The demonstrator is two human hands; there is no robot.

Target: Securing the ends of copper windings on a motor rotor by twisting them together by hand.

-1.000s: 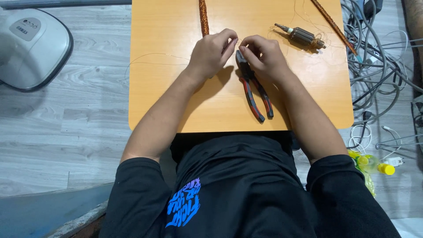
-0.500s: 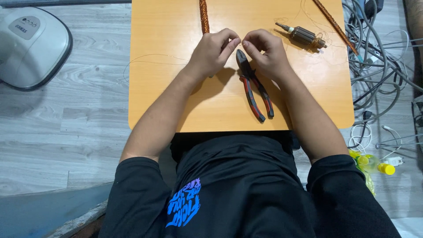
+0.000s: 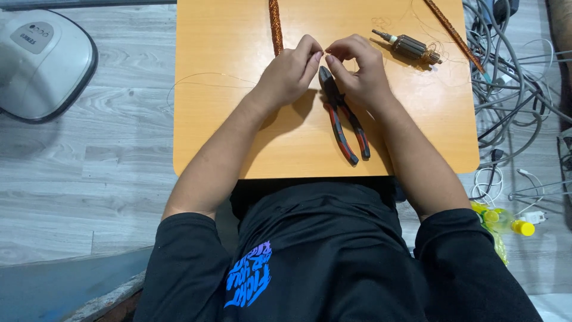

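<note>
My left hand (image 3: 290,73) and my right hand (image 3: 356,68) meet fingertip to fingertip over the orange table (image 3: 238,131), pinching a thin copper wire (image 3: 202,76) that trails off leftward across the tabletop. Pliers with red and black handles (image 3: 342,119) lie flat on the table just under my right hand, jaws pointing away from me. A wound copper rod (image 3: 275,27) lies beyond my left hand. A small motor armature (image 3: 409,48) rests to the right of my right hand.
A second copper-wound rod (image 3: 450,33) slants off the table's far right corner. A tangle of grey cables (image 3: 512,77) covers the floor on the right, with a yellow-capped bottle (image 3: 506,222) nearer me. A white appliance (image 3: 42,62) sits on the floor at left.
Both hands stay together over the same spot. The fingertips have shifted slightly on the wire. The pliers have not moved.
</note>
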